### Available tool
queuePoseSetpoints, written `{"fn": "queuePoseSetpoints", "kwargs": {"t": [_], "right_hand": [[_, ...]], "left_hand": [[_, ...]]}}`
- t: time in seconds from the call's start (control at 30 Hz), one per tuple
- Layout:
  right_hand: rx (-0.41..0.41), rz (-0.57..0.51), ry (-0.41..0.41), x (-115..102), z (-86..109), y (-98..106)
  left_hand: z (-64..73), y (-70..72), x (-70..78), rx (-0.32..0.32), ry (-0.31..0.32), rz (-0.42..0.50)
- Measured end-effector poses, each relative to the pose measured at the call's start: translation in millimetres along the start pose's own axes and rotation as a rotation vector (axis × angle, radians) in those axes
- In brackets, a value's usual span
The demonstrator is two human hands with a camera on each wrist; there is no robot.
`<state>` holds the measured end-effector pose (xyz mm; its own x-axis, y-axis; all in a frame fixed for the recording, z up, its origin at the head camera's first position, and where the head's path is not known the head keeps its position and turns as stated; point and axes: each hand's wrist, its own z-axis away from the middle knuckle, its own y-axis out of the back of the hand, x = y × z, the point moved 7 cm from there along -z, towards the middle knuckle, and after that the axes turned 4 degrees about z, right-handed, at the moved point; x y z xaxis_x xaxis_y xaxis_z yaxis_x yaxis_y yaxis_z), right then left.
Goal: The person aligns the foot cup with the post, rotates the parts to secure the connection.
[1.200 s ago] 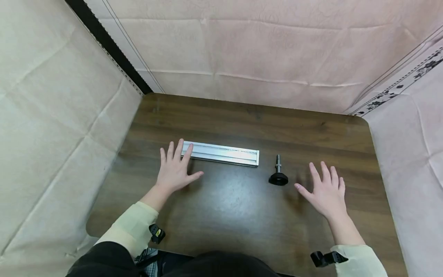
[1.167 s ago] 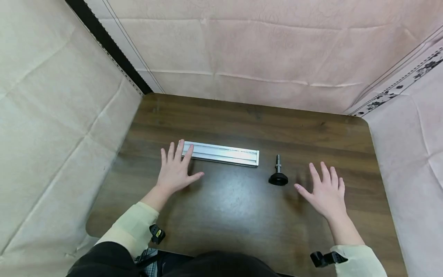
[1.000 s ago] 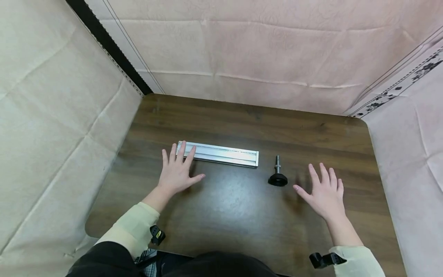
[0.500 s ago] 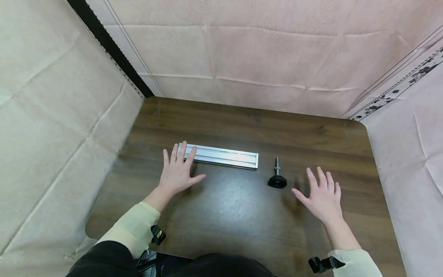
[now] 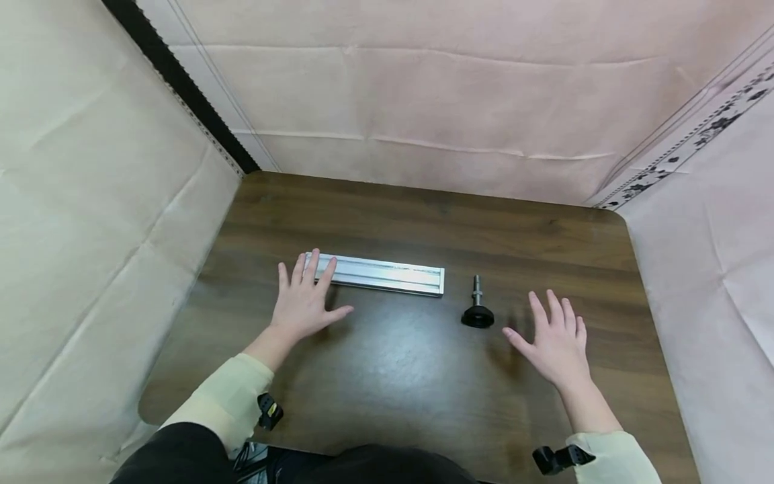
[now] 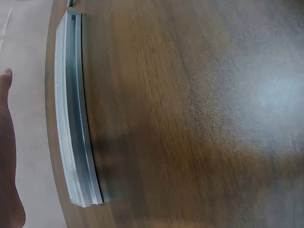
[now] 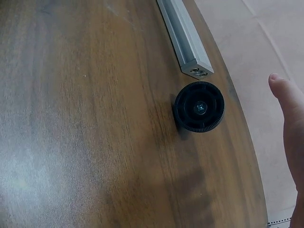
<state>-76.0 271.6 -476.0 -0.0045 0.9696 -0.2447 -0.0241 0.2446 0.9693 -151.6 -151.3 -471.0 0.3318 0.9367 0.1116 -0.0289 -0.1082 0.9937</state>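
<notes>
A silver aluminium extrusion profile [image 5: 387, 274] lies across the middle of the table, its grooved side showing in the left wrist view. My left hand [image 5: 302, 302] is spread with straight fingers, overlapping the profile's left end in the head view; the left wrist view shows the thumb apart from it. To the profile's right lies a levelling foot [image 5: 478, 314], with a black round base, a threaded stud and a nut. Its ribbed base [image 7: 199, 107] faces the right wrist camera, near the profile's end with its holes. My right hand [image 5: 557, 346] is spread to the right of the foot, holding nothing.
The brown wooden table [image 5: 387, 376] has rounded corners. Pale cloth [image 5: 423, 101] hangs behind it and at both sides, with a dark gap [image 5: 181, 87] at the back left. Black wrist cameras [image 5: 269, 411] sit on both sleeves.
The whole head view has shifted slightly, so the table and things appear a little lower and to the left. Both hands stay spread; the right hand has drifted slightly toward the levelling foot.
</notes>
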Motion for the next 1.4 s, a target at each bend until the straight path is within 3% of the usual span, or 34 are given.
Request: {"fn": "queuePoseSetpoints", "kwargs": {"t": [0.2,0.6,0.8,1.07,1.4], "right_hand": [[0.004,0.004,0.012,-5.9,-4.5,-10.2],[-0.003,-0.011,-0.009,-2.6,-1.1,-5.2],[-0.012,-0.002,-0.013,-0.2,0.9,-6.7],[-0.008,-0.006,-0.015,0.5,-1.8,-7.0],[-0.002,-0.001,-0.015,0.8,-2.5,-6.2]], "left_hand": [[2.0,-6.1,-7.1,-0.013,0.032,0.055],[-28.5,-24.7,3.9,-0.062,0.008,0.083],[-39.5,-31.4,6.9,-0.081,-0.021,0.049],[-56.8,-39.9,6.8,-0.113,-0.026,0.076],[-68.3,-59.1,11.0,-0.147,-0.063,0.126]]}}
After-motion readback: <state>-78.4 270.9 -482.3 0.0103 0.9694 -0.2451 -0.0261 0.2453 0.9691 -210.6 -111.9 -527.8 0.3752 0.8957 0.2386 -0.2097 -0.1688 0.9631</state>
